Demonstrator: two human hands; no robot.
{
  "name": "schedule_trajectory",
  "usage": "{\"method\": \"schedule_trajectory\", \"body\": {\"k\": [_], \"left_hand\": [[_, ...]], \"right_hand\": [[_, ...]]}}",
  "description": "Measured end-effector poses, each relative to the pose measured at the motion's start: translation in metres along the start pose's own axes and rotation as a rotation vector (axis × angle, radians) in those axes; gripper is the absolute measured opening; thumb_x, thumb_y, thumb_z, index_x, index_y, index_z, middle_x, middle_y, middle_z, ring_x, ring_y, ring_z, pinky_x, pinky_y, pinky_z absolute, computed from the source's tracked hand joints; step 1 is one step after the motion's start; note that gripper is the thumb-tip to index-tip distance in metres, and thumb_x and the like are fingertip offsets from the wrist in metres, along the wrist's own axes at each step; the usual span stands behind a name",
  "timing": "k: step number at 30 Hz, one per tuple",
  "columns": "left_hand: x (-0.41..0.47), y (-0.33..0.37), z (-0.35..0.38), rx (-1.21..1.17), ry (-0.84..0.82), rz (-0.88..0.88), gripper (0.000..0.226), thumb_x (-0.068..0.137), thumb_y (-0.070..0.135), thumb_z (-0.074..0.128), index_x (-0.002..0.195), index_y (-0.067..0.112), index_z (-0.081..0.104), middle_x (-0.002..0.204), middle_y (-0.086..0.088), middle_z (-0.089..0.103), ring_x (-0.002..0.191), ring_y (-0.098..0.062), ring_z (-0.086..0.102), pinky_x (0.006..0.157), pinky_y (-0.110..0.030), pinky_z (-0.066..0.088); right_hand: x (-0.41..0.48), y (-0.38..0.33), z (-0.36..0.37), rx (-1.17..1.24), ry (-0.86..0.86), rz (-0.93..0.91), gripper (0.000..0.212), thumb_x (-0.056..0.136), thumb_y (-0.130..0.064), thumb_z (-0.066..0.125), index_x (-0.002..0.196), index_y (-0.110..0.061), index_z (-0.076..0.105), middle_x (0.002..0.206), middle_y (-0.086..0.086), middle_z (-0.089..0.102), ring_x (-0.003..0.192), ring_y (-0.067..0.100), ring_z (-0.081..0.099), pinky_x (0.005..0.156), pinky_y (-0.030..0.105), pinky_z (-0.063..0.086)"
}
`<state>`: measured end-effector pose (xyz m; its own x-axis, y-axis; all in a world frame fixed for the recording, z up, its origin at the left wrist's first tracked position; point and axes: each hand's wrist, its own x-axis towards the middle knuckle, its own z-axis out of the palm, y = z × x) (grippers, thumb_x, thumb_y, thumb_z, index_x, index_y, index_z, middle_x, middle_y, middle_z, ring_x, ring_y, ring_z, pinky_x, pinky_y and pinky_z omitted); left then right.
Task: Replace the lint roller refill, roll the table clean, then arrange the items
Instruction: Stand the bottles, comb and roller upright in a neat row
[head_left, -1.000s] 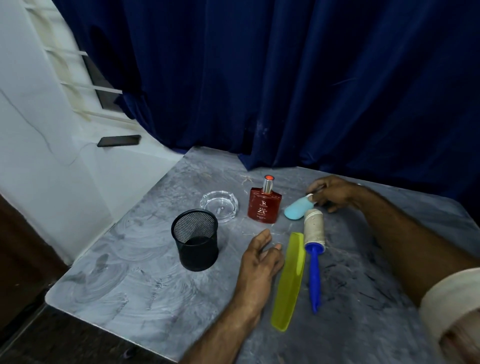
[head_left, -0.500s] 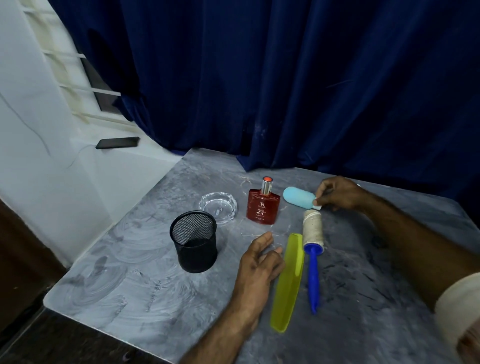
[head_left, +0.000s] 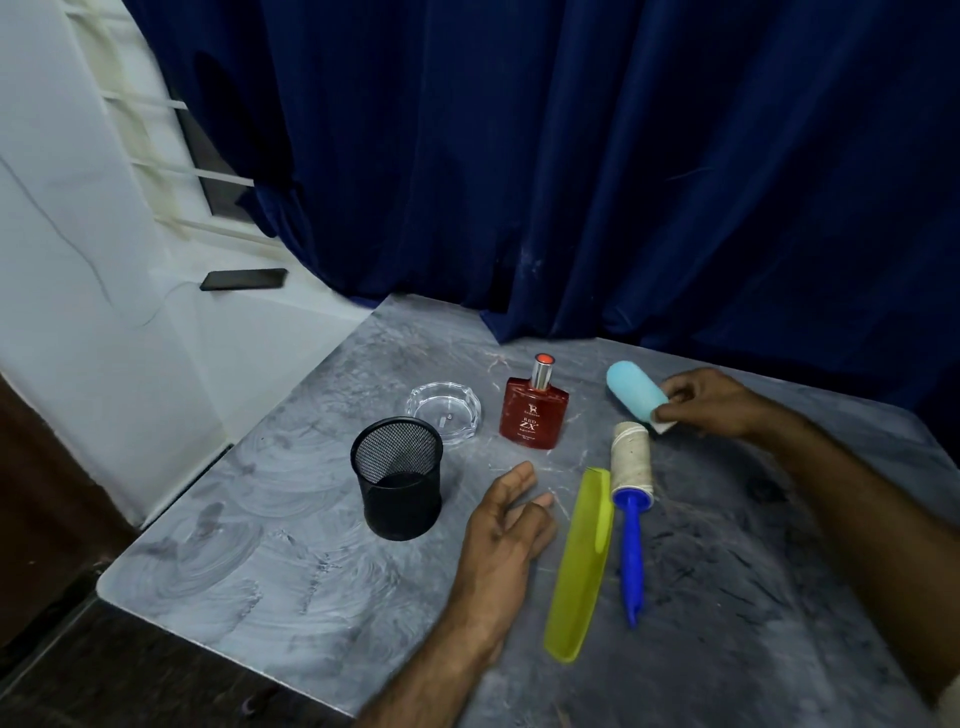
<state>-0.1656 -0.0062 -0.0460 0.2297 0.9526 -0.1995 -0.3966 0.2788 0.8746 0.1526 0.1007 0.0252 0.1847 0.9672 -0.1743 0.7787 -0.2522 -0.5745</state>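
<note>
Black mesh cup (head_left: 398, 486) and glass ashtray (head_left: 443, 418): contents not discernible. My right hand (head_left: 711, 402) pinches the light-blue refill (head_left: 637, 397) at its near end, beyond the lint roller (head_left: 631, 486). My left hand (head_left: 506, 525) rests flat, open, holding nothing, left of the green comb (head_left: 581, 564).

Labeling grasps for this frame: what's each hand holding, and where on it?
Right hand pinches the light blue refill roll at its near end, by the white edge. Left hand rests flat on the table, holding nothing.
</note>
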Motion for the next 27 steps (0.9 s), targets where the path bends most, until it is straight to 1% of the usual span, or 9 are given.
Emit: {"method": "schedule_trajectory", "body": {"k": [3, 5, 7, 10, 14, 17, 18, 22, 27], "left_hand": [[0.001, 0.003, -0.005, 0.031, 0.010, 0.032, 0.042, 0.105, 0.005, 0.063, 0.145, 0.017, 0.059, 0.142, 0.003, 0.066, 0.133, -0.017, 0.067, 0.113, -0.039, 0.055], [0.003, 0.006, -0.006, 0.102, 0.009, 0.062, 0.046, 0.102, 0.009, 0.066, 0.146, 0.021, 0.058, 0.138, 0.008, 0.068, 0.131, -0.013, 0.067, 0.110, -0.033, 0.055], [0.007, 0.010, -0.005, 0.180, 0.028, 0.107, 0.052, 0.098, 0.014, 0.068, 0.147, 0.023, 0.056, 0.139, 0.009, 0.067, 0.131, -0.011, 0.066, 0.111, -0.032, 0.053], [0.013, 0.018, 0.001, 0.246, 0.063, 0.163, 0.073, 0.083, 0.023, 0.062, 0.154, 0.019, 0.049, 0.145, 0.002, 0.063, 0.137, -0.012, 0.061, 0.117, -0.038, 0.049], [0.020, 0.025, 0.001, 0.376, 0.093, 0.242, 0.069, 0.092, 0.019, 0.065, 0.158, 0.020, 0.045, 0.153, -0.001, 0.057, 0.140, -0.009, 0.057, 0.117, -0.033, 0.049], [0.026, 0.025, -0.003, 0.436, 0.096, 0.263, 0.063, 0.101, 0.001, 0.063, 0.158, 0.020, 0.043, 0.158, -0.004, 0.054, 0.145, -0.011, 0.053, 0.110, -0.016, 0.049], [0.026, 0.024, -0.004, 0.455, 0.096, 0.262, 0.064, 0.101, 0.000, 0.061, 0.159, 0.020, 0.043, 0.159, -0.004, 0.052, 0.146, -0.012, 0.052, 0.112, -0.017, 0.049], [0.022, 0.020, -0.006, 0.575, 0.118, 0.298, 0.066, 0.101, 0.011, 0.063, 0.162, 0.018, 0.041, 0.165, -0.001, 0.046, 0.152, -0.015, 0.045, 0.127, -0.043, 0.038], [0.016, 0.019, -0.006, 0.568, 0.070, 0.248, 0.064, 0.100, -0.001, 0.060, 0.159, 0.018, 0.044, 0.159, -0.003, 0.052, 0.145, -0.015, 0.053, 0.123, -0.045, 0.044]], "right_hand": [[-0.028, -0.019, -0.001, 0.283, 0.181, -0.075, 0.005, 0.085, -0.012, 0.078, 0.085, -0.015, 0.074, 0.077, 0.011, 0.069, 0.053, 0.004, 0.056, 0.056, 0.026, 0.042], [-0.052, -0.040, 0.007, 0.431, 0.299, -0.127, 0.010, 0.085, -0.014, 0.080, 0.093, -0.013, 0.074, 0.083, 0.007, 0.073, 0.062, 0.006, 0.062, 0.062, 0.029, 0.047], [-0.076, -0.064, 0.028, 0.453, 0.382, -0.167, 0.020, 0.082, -0.016, 0.083, 0.099, -0.017, 0.073, 0.087, -0.001, 0.079, 0.074, 0.009, 0.070, 0.068, 0.027, 0.054], [-0.101, -0.097, 0.077, 0.453, 0.386, -0.181, 0.034, 0.078, -0.021, 0.088, 0.106, -0.029, 0.069, 0.077, -0.020, 0.077, 0.070, -0.004, 0.071, 0.061, 0.011, 0.053], [-0.104, -0.115, 0.134, 0.274, 0.393, -0.113, 0.041, 0.072, -0.038, 0.089, 0.107, -0.026, 0.072, 0.086, -0.010, 0.079, 0.078, 0.002, 0.074, 0.074, 0.026, 0.060], [-0.097, -0.118, 0.151, 0.168, 0.384, -0.108, 0.044, 0.074, -0.042, 0.085, 0.111, -0.023, 0.071, 0.099, -0.002, 0.080, 0.091, 0.016, 0.076, 0.082, 0.034, 0.060], [-0.095, -0.118, 0.154, 0.119, 0.383, -0.107, 0.046, 0.075, -0.043, 0.084, 0.113, -0.021, 0.070, 0.102, 0.000, 0.080, 0.094, 0.020, 0.075, 0.082, 0.035, 0.059], [-0.091, -0.115, 0.159, -0.041, 0.375, -0.098, 0.050, 0.080, -0.044, 0.079, 0.120, -0.017, 0.066, 0.111, 0.006, 0.077, 0.101, 0.027, 0.072, 0.081, 0.035, 0.058], [-0.094, -0.111, 0.162, -0.072, 0.310, -0.101, 0.050, 0.084, -0.039, 0.076, 0.128, -0.019, 0.062, 0.115, 0.006, 0.076, 0.106, 0.028, 0.071, 0.087, 0.041, 0.057]]}}
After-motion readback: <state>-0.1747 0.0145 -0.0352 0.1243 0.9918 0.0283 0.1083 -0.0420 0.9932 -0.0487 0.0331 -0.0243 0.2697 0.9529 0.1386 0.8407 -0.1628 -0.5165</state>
